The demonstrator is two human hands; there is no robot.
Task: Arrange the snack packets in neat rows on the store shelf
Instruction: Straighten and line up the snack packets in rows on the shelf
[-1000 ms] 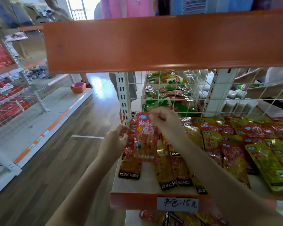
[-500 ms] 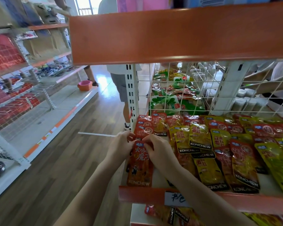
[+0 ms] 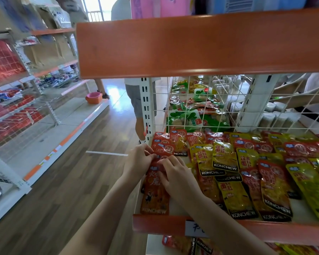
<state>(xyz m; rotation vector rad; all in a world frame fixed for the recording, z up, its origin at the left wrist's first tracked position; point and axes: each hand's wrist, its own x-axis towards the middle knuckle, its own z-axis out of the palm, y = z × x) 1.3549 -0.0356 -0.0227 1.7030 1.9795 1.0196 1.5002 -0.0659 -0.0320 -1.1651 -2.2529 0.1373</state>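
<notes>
- The red snack packet [image 3: 155,196] lies flat at the left front corner of the store shelf [image 3: 173,208]; its lower edge, with the word KONCHEW, is just behind the orange front lip [image 3: 158,224] of the shelf.
- The left hand [image 3: 138,161] is at the top left corner of this packet; its fingers are curled and the fingertips touch the packet's upper edge; if they pinch it or only press it, I cannot tell.
- The right hand [image 3: 175,175] lies on the upper right part of the same packet, fingers bent and spread over it; the two hands are close together, their fingertips almost meeting.
- Behind the hands there are more red packets [image 3: 164,144] in a row; to the right lie yellow packets [image 3: 225,159] and other red ones, overlapping each other.
- A paper price tag [image 3: 195,230] is on the front lip, partly hidden by the right forearm.
- A white wire grid [image 3: 201,111] stands at the back of the shelf; green packets [image 3: 184,120] are visible through it.
- Above is a wide orange shelf edge [image 3: 191,45].
- In the aisle on the left a person in grey shorts [image 3: 134,100] stands on the wooden floor [image 3: 72,181]; an orange basin [image 3: 94,97] sits on a low white shelf.
</notes>
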